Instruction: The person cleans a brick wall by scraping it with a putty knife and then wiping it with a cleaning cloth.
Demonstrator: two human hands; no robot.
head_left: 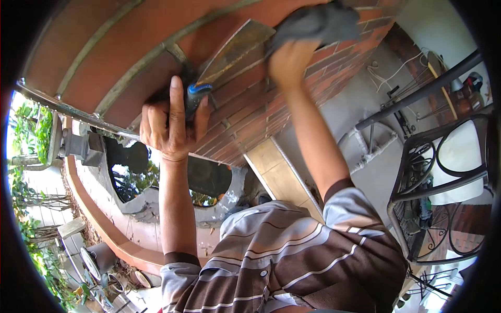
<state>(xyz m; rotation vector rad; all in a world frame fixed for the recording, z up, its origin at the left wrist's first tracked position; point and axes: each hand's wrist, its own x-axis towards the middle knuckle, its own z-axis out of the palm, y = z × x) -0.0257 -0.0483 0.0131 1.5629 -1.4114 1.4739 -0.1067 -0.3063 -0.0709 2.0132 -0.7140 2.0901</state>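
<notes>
Centrally, the trowel [237, 53], its blade wide and stained, lies in front of the brickwork [125, 49]; whether blade and brick touch, I cannot tell. My left hand [169, 124] is closed round its dark, blue-collared handle, index finger extended. Just beside the blade, my right hand [291, 63], blurred, grasps a dark cloth [319, 23] against the bricks. Peripherally, a metal-framed chair [441, 184] stands at right, green foliage [37, 125] at left.
</notes>
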